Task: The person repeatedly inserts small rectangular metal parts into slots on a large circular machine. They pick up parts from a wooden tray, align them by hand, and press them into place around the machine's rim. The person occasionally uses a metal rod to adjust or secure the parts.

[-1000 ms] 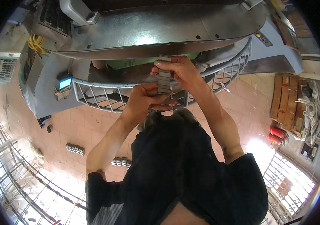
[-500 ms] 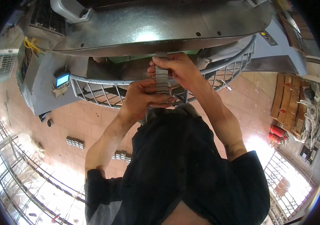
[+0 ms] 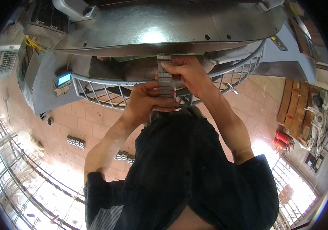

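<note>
A narrow stack of grey metal blocks (image 3: 165,78) stretches away from my body, held between both hands. My left hand (image 3: 144,99) grips its near end, with fingers and thumb around the lower blocks. Higher up, my right hand (image 3: 189,73) holds the right side, its thumb lying across the upper blocks. The stack's far end comes close to the front edge of a dark metal machine table (image 3: 144,28). Some right-hand fingers are hidden behind the blocks.
A curved grey rail (image 3: 106,82) runs below the table edge. A small lit screen (image 3: 64,79) stands at the left. Rows of similar blocks (image 3: 75,142) lie on the tiled floor. Wooden boards (image 3: 298,103) and red cylinders (image 3: 283,140) are at the right.
My right hand has shifted slightly right and down along the stack, its thumb now lower on the blocks. The left hand keeps its grip at the near end.
</note>
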Motion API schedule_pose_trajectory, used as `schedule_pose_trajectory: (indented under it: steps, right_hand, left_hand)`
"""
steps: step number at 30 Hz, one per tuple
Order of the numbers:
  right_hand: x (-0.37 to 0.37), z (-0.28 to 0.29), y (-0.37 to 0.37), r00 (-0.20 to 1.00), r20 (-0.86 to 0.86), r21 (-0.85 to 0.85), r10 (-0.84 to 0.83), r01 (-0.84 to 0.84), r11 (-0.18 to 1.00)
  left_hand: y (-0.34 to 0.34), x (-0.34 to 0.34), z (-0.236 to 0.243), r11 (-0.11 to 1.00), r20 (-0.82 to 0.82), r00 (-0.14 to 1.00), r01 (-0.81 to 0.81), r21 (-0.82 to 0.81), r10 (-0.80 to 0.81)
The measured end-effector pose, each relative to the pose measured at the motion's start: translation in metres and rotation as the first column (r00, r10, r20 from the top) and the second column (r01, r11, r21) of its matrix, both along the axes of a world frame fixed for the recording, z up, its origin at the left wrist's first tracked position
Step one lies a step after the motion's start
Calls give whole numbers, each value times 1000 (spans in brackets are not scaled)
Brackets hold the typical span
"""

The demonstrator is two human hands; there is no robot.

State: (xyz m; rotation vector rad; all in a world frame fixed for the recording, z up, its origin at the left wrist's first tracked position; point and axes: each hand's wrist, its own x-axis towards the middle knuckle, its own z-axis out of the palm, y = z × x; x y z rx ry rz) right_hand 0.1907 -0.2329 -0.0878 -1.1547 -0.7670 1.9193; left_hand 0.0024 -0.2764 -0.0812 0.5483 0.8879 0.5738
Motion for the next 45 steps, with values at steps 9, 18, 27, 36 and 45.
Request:
schedule_pose_trajectory:
  steps: [9,18,27,36,45]
  right_hand:
    - [-3,-4,5,999,36,33,15,-16,999]
    - [-9,-7,10,998,34,19,-50,50,999]
    - [-13,-7,8,996,39,16,-82,81,997]
    - [4,18,-5,998,-4,34,-64,64,997]
    - [14,21,-15,999,37,109,-1,-3,994]
  left_hand:
    - [6,-5,5,998,28,998,61,-27,-61]
    - [24,-7,3,1000,25,1000,14,0,-14]
    - [28,-6,3,999,24,999,49,0,-49]
    - [4,-4,-1,972,-113,993,49,230,-23]
    - [-6,0,1,972,-87,993,95,214,-77]
